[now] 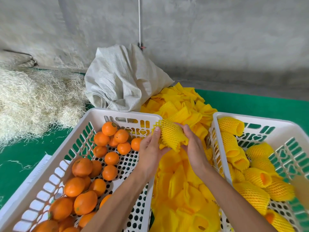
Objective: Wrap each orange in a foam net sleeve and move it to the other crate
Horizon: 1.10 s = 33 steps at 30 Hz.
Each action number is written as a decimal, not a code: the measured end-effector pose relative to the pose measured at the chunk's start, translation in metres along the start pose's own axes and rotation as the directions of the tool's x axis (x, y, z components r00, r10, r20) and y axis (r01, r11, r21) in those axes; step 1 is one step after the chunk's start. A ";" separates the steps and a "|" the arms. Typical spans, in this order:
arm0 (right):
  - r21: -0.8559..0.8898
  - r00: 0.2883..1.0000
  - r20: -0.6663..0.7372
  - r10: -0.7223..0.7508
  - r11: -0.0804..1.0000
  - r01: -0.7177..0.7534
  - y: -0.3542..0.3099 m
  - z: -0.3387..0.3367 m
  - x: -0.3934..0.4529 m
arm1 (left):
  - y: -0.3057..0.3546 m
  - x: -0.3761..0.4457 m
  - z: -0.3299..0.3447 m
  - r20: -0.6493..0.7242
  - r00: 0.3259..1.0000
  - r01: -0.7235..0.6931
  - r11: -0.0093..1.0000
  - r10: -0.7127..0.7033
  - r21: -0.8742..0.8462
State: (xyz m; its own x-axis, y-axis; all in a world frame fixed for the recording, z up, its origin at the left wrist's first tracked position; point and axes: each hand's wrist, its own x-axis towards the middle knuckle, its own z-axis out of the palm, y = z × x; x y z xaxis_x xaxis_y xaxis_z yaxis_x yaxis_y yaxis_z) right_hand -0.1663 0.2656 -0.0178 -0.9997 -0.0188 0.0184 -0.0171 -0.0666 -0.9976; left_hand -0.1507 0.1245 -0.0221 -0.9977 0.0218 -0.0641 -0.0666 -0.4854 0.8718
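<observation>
Between the two crates I hold a yellow foam net sleeve [170, 133], stretched round something bulky that I cannot see. My left hand [151, 148] grips its left end, thumb on top. Gripping its right side is my right hand [194, 148]. The white crate on the left [123, 113] holds several bare oranges [109, 158]. Several oranges wrapped in yellow sleeves [257, 177] lie in the white crate on the right [250, 117].
A heap of loose yellow foam sleeves [182, 185] runs between the crates on the green table [250, 101]. A white woven sack [120, 81] stands behind the left crate. Pale straw-like fibre [33, 101] is piled at the far left, with a grey wall behind.
</observation>
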 end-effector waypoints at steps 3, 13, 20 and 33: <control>-0.128 0.987 -0.078 -0.142 0.983 0.131 0.000 -0.008 -0.003 | 0.002 0.001 -0.001 0.007 1.000 -0.026 0.998 0.026 -0.055; -0.518 0.931 -0.062 -0.361 0.809 0.279 0.004 -0.016 -0.003 | 0.000 -0.004 0.004 0.129 0.986 -0.126 0.982 0.109 0.137; -0.945 0.715 -0.270 -0.644 0.318 -0.071 -0.012 -0.094 0.024 | -0.009 -0.007 0.005 0.137 0.974 -0.219 0.914 0.182 0.341; -0.979 0.722 -0.185 -0.667 0.187 -0.079 -0.007 -0.102 0.025 | -0.011 -0.005 0.003 0.062 0.970 -0.237 0.869 0.234 0.434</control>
State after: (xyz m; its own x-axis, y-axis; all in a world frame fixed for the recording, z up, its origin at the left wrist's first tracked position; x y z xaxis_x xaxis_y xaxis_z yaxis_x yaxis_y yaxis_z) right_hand -0.1928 0.3673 -0.0171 -0.7140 0.2156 0.6661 0.0559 0.9659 -0.2528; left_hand -0.1449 0.1320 -0.0298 -0.9844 -0.0379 0.1720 0.1737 -0.0473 0.9837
